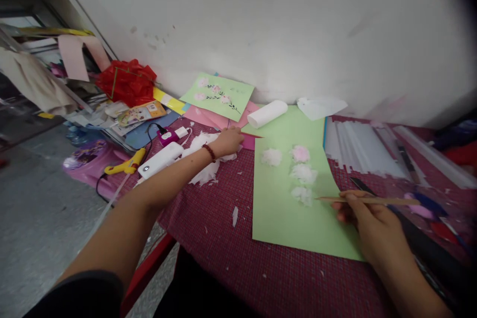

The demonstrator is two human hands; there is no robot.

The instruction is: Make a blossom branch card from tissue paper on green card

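Observation:
My right hand (367,221) is closed on a thin wooden stick (372,200) that points left over a light green paper sheet (283,213). On that sheet lie white and pink tissue tufts (302,173). My left hand (228,141) reaches far out to the left of the sheet and rests on a pile of white tissue scraps (206,171), near a thin red stick (250,134). Its fingers are curled; what they hold, if anything, is hidden.
A white roll (267,114) and a finished green card with flowers (218,95) lie by the wall. A white power bank (160,160), a yellow glue gun (124,165), white strips (357,149) and red crumpled paper (126,82) sit around the red checked cloth (231,258).

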